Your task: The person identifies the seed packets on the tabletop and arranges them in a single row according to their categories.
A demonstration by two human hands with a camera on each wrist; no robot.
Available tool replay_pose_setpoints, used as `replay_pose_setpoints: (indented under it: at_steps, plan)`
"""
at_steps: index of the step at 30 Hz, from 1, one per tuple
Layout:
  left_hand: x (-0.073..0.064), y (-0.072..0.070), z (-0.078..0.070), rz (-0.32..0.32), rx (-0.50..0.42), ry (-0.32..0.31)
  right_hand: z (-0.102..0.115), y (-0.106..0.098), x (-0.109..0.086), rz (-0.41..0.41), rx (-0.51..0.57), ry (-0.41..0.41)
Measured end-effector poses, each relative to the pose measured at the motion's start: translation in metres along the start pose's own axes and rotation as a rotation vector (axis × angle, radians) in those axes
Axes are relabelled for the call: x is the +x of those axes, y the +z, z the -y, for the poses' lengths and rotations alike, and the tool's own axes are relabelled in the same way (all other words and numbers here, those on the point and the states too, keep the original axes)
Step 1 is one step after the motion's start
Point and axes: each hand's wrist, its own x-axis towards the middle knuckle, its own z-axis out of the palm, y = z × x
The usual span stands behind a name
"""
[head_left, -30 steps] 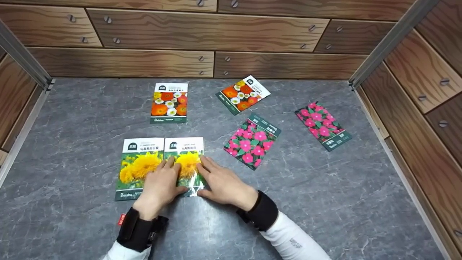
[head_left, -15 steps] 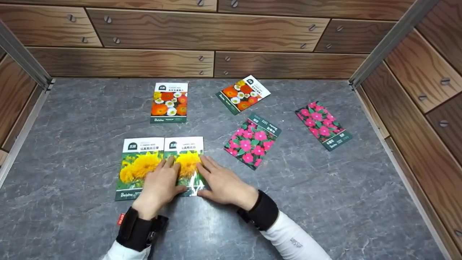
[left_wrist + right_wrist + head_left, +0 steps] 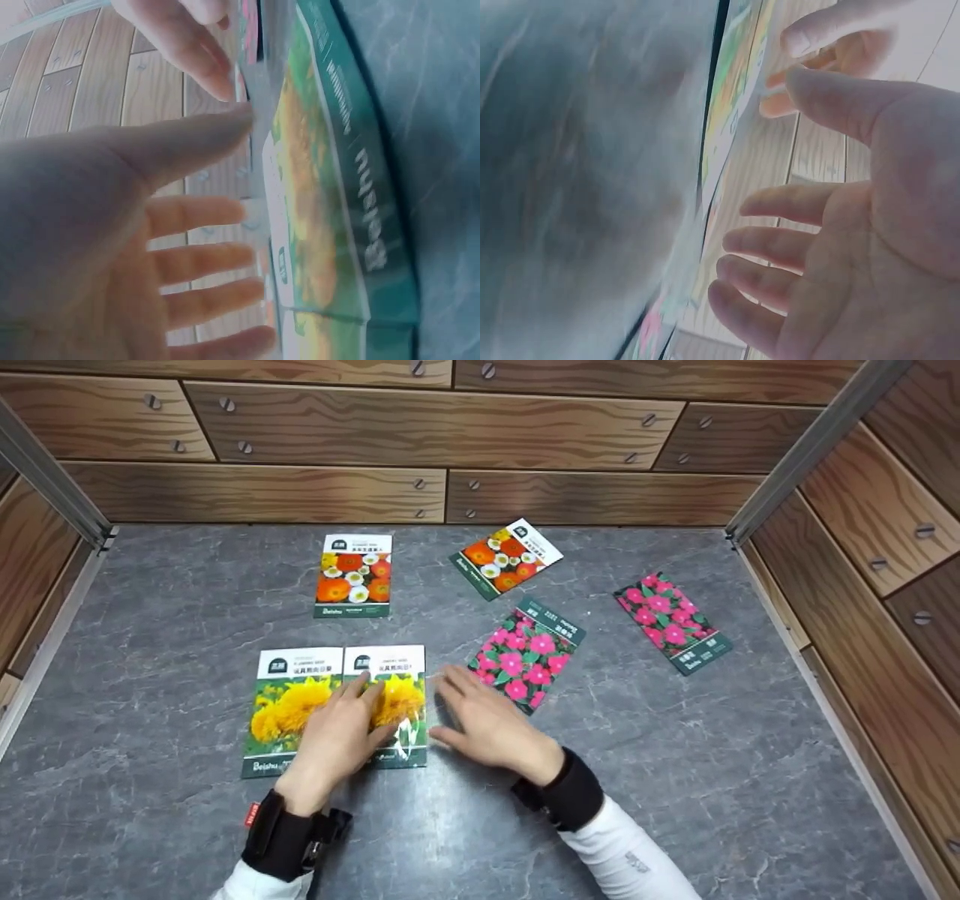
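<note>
Two seed packets with yellow flowers lie side by side on the grey tabletop, the left packet and the right packet edge to edge. My left hand is over the seam between them, its fingers spread and fairly straight. In the left wrist view those fingers extend alongside the packets; contact cannot be told. Just right of the right packet is my right hand, holding nothing, its fingers loosely extended. Its fingertips cover the lower left edge of a pink-flower seed packet.
Behind them lie two seed packets with orange and white flowers, one straight and one turned. A second pink-flower packet lies at the right. Wood-patterned walls border the grey tabletop at the back and sides.
My right hand has moved right, off the right yellow-flower packet. My left hand has shifted slightly up, with its fingers more spread. The packets keep their places.
</note>
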Motion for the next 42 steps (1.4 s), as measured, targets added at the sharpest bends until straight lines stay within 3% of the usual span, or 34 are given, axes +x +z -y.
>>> replay_pose_setpoints:
  at_steps: [7,12,18,24,28,34,39,42]
  plan:
    - [0.008,0.010,-0.012,-0.143,-0.069,-0.001,-0.037,-0.009,-0.012,-0.081,0.089,0.062]
    - [0.017,0.013,-0.030,-0.193,-0.130,0.020,-0.071,-0.018,-0.017,-0.132,0.128,0.085]
    - [0.038,0.017,-0.054,-0.167,-0.178,0.089,-0.114,-0.033,-0.020,-0.142,0.177,0.154]
    - [0.058,0.031,-0.074,-0.113,-0.229,0.084,-0.149,-0.043,-0.013,-0.119,0.184,0.254]
    - [0.073,0.045,-0.090,-0.097,-0.193,0.086,-0.162,-0.044,-0.005,-0.117,0.167,0.325]
    - [0.090,0.058,-0.107,-0.097,-0.067,0.019,-0.167,-0.040,0.002,-0.103,0.131,0.369]
    - [0.095,0.065,-0.113,-0.079,0.046,0.003,-0.164,-0.042,0.004,-0.106,0.100,0.397]
    - [0.095,0.066,-0.113,-0.077,0.063,0.006,-0.165,-0.045,0.001,-0.167,0.121,0.408]
